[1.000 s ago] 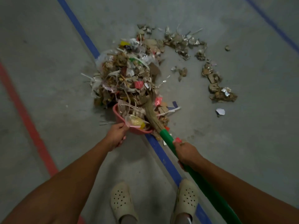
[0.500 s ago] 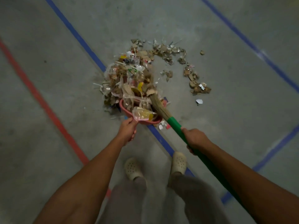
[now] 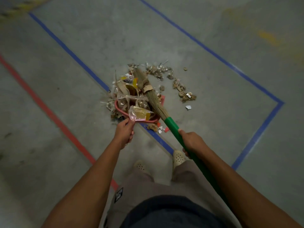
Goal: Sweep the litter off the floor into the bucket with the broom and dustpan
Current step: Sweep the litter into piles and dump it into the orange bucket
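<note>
Left grip [image 3: 124,134]: I see the fingers curled shut round the near end of the pink dustpan [image 3: 117,107]; the handle itself is hidden under the hand
Right grip [image 3: 191,143]: closed round the green shaft of the broom [image 3: 171,126], a little below the bristles
Broom head: straw bristles slant up-left across the dustpan's right edge, tip lying in the heap at its far side
Dustpan: heaped with litter [image 3: 131,89], a clear packet [image 3: 139,113] with yellow contents on top at the near rim; I can't tell if the pan touches the floor [image 3: 222,129]
Loose litter: a curved trail [image 3: 185,96] lies right of the pan, a white scrap [image 3: 188,107] just below it, more bits [image 3: 158,128] on the blue line [image 3: 74,55] by the shaft
Red line [image 3: 49,112]: runs left of the pan
Shoes [image 3: 178,156]: pale, perforated, behind both grips
</note>
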